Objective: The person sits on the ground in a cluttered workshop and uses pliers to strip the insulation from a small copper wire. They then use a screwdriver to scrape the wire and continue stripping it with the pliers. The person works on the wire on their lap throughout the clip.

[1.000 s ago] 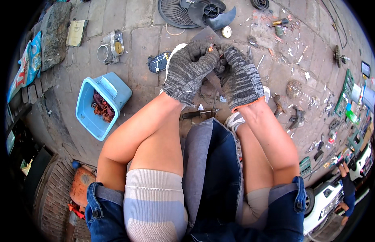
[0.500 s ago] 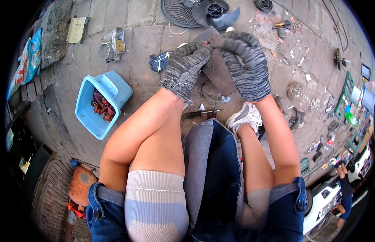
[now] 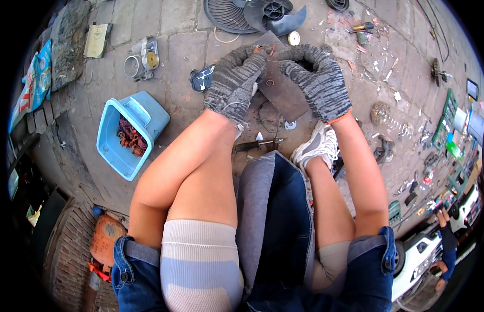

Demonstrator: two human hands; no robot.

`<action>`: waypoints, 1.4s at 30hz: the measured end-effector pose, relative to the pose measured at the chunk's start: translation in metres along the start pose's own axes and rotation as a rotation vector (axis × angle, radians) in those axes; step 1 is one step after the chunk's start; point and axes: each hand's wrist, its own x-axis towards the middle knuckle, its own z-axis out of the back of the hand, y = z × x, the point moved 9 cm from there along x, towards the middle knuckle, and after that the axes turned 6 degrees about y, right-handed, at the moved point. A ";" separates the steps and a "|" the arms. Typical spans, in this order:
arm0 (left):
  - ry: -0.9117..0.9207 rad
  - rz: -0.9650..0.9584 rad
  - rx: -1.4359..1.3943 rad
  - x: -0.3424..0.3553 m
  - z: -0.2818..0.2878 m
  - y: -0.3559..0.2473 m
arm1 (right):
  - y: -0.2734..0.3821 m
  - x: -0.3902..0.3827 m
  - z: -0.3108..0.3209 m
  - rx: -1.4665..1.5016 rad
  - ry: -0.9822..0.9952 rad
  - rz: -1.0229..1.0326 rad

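Observation:
Both hands wear grey-and-black knit gloves and hover over a dark flat metal plate (image 3: 285, 98) lying on the paving. My left hand (image 3: 232, 78) is closed, its fingertips pinched around thin reddish wire (image 3: 259, 49). To its right, my right hand (image 3: 320, 80) has its fingers curled, with thumb and forefinger meeting; anything between them is too small to make out. A small copper-coloured ring (image 3: 270, 82) lies on the plate between the hands. A blue-and-black part (image 3: 201, 79) sits just left of my left hand. Below the plate lies a dark screwdriver-like tool (image 3: 256, 145).
A light-blue bin (image 3: 159, 112) with reddish-brown wire coils (image 3: 131, 136) stands at left. Beyond the hands are a fan grille (image 3: 221, 15), fan blades (image 3: 288, 21) and a cream round piece (image 3: 294, 38). Scraps litter the right side. Another person (image 3: 446, 255) is at far right.
My hands have moved apart, uncovering more of the plate and the copper-coloured ring. My right hand, blurred before, is now sharper.

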 end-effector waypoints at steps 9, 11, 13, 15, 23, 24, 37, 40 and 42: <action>0.035 0.092 -0.149 0.002 -0.003 0.013 | -0.022 0.003 0.002 0.119 -0.008 -0.095; 0.051 0.080 -0.180 0.004 -0.002 0.016 | -0.053 0.002 -0.010 0.913 -0.019 -0.331; 0.072 0.075 -0.346 0.005 0.000 0.026 | -0.046 0.000 -0.012 0.848 -0.059 -0.296; 0.083 0.086 -0.454 0.007 0.002 0.033 | -0.043 0.000 -0.012 0.689 -0.015 -0.268; 0.103 0.115 -0.573 0.008 0.003 0.035 | -0.025 0.002 0.001 0.328 -0.121 -0.129; 0.104 0.137 -0.596 0.009 0.002 0.038 | -0.031 0.002 -0.001 0.333 -0.084 -0.175; -0.044 0.173 -0.510 0.007 0.011 0.047 | -0.044 0.007 -0.005 0.224 -0.088 -0.146; -0.135 0.155 -0.481 0.008 0.030 0.052 | -0.061 0.015 0.002 0.156 -0.140 -0.085; -0.143 0.134 -0.429 0.008 0.036 0.052 | -0.077 0.017 0.005 -0.013 -0.214 -0.042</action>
